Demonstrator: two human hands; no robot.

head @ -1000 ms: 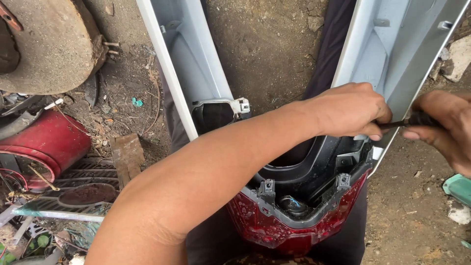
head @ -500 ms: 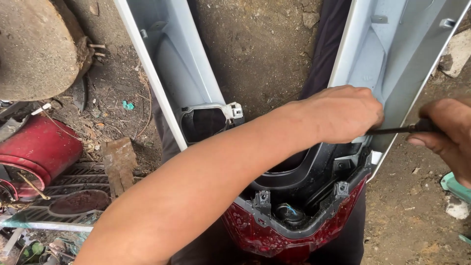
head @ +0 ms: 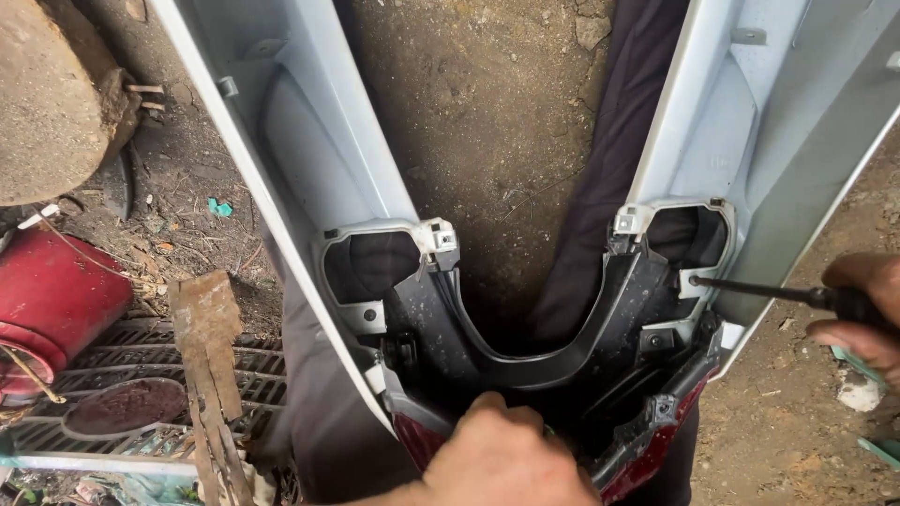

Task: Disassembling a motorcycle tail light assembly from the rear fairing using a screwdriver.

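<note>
Right hand (head: 858, 314) clamped on a screwdriver (head: 759, 291), tip at the white mount. Left hand (head: 502, 454) closed over the red tail-light end of the scooter rear cowl (head: 309, 159), propped above dirt. Looks light, flexy plastic with brittle tabs; best gripped by the thick lower rim.

Between our knees stands the pale plastic scooter tail fairing (head: 309, 178), the dark inner bracket (head: 525, 347) in its fork. Our left hand (head: 502, 459) rests at its near end; the black-handled screwdriver (head: 764, 290) in our right hand (head: 867, 309) touches its right side. A red metal can (head: 56, 300) lies left, beside a metal grate (head: 122, 375).
</note>
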